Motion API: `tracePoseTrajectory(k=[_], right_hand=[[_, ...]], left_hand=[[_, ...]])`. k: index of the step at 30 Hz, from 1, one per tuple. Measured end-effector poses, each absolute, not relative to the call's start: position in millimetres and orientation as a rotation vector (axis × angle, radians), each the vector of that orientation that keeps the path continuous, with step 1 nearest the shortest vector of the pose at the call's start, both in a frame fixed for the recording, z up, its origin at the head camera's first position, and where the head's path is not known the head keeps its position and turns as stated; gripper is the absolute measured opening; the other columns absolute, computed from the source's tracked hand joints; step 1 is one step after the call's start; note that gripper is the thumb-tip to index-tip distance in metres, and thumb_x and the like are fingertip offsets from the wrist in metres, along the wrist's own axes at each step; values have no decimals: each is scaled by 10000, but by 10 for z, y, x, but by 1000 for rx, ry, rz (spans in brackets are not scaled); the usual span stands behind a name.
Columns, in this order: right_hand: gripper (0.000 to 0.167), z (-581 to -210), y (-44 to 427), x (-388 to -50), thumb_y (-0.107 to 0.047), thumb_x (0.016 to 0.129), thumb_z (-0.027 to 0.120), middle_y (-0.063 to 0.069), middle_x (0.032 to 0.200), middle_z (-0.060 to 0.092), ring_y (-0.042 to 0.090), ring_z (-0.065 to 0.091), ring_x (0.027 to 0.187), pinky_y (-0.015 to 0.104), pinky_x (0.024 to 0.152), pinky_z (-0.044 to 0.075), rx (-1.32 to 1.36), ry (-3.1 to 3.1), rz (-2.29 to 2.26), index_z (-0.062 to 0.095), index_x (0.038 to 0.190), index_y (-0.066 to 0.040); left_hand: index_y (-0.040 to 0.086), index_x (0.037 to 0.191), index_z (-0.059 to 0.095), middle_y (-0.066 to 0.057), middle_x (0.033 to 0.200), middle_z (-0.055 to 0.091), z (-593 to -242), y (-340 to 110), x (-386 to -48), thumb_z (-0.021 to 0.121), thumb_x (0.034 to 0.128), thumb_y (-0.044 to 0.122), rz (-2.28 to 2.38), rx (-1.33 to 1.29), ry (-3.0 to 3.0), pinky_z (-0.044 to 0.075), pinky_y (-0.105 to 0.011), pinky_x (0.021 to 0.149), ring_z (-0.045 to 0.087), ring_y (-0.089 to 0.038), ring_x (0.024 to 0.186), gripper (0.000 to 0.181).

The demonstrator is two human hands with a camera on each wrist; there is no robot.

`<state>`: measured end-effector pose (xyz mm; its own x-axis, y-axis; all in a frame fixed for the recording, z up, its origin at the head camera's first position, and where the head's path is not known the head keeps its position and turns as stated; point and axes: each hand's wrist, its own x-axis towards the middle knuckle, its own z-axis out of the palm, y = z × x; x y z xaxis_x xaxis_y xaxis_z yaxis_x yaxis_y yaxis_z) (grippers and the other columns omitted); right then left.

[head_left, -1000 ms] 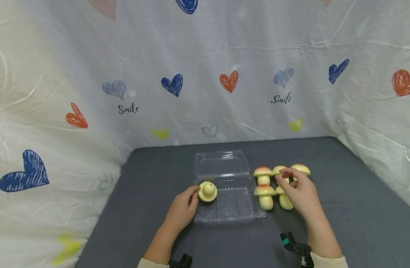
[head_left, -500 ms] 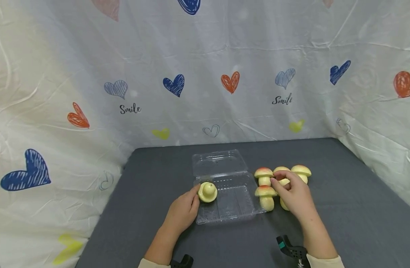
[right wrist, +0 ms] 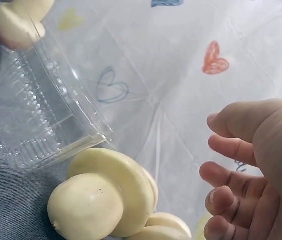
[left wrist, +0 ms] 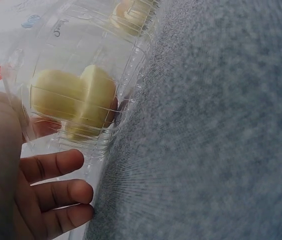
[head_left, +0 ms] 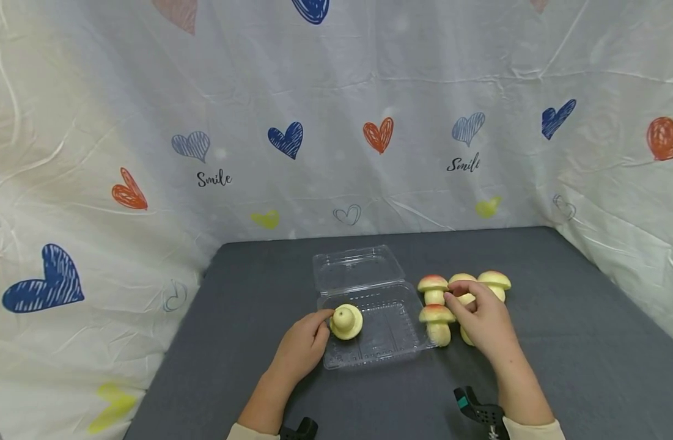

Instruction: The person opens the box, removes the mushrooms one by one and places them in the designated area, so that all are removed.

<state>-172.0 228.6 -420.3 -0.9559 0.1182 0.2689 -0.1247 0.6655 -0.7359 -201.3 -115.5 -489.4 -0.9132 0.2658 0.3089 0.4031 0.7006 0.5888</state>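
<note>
A toy mushroom (head_left: 345, 322) sits cap-down, stem up, at the left side of an open clear plastic clamshell box (head_left: 388, 327). My left hand (head_left: 302, 343) is at the box's left edge, its index finger touching the mushroom. In the left wrist view the same mushroom (left wrist: 71, 97) shows through the clear wall, the other fingers (left wrist: 56, 162) loosely bent and holding nothing. My right hand (head_left: 485, 318) hovers over several more toy mushrooms (head_left: 438, 330) with red-tinged caps. The right wrist view shows its fingers (right wrist: 225, 175) apart from the nearest mushroom (right wrist: 88, 205).
The box's hinged lid (head_left: 358, 269) lies back behind its base. A dark grey cloth (head_left: 270, 275) covers the table. Around it hangs a white curtain (head_left: 325, 177) printed with hearts. Two right-hand mushrooms are partly hidden by my right hand.
The mushroom in the box has shifted slightly right and toward me, and its stem leans differently. My right hand moved left and slightly down, then stayed still. The box has turned a little.
</note>
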Motion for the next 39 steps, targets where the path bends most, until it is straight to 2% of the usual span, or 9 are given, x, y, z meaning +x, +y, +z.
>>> tracePoseTrajectory(k=[5, 13, 20, 29, 39], right_hand=[[386, -4212, 2276, -1729, -400, 1034, 628, 67, 1193, 611, 195, 609, 736, 333, 550, 494, 15, -2589, 1163, 657, 1254, -85], [298, -4275, 2158, -1755, -317, 1026, 665, 81, 1108, 630, 159, 531, 624, 308, 529, 452, 76, -2588, 1121, 682, 1205, -79], [224, -4332, 1980, -1745, -184, 987, 722, 89, 1108, 641, 132, 534, 649, 290, 538, 463, 214, -2577, 1151, 696, 1176, -65], [211, -4371, 1845, -1752, -206, 988, 726, 66, 1098, 639, 138, 505, 631, 295, 547, 454, 251, -2594, 1224, 703, 1162, -89], [206, -4384, 1755, -1746, -155, 977, 736, 32, 1064, 630, 116, 472, 605, 293, 556, 438, 283, -2595, 1181, 692, 1175, -118]], left_hand=[[169, 1290, 712, 27, 1083, 690, -4907, -1163, -2024, 486, 1060, 138, -983, -564, -2669, 502, -364, 733, 580, -95, 831, 324], [188, 1162, 749, 60, 1001, 676, -4894, -1165, -2021, 521, 1040, 117, -972, -589, -2627, 510, -352, 722, 568, -79, 802, 268], [200, 1104, 743, 70, 980, 659, -4880, -1164, -2005, 523, 1051, 131, -979, -590, -2625, 510, -347, 717, 553, -82, 785, 237], [190, 1021, 726, 77, 921, 628, -4877, -1163, -2008, 525, 1048, 109, -961, -611, -2594, 503, -343, 690, 542, -84, 764, 218], [182, 1015, 727, 71, 930, 637, -4877, -1157, -2009, 541, 1046, 119, -936, -594, -2605, 524, -357, 724, 570, -91, 795, 199]])
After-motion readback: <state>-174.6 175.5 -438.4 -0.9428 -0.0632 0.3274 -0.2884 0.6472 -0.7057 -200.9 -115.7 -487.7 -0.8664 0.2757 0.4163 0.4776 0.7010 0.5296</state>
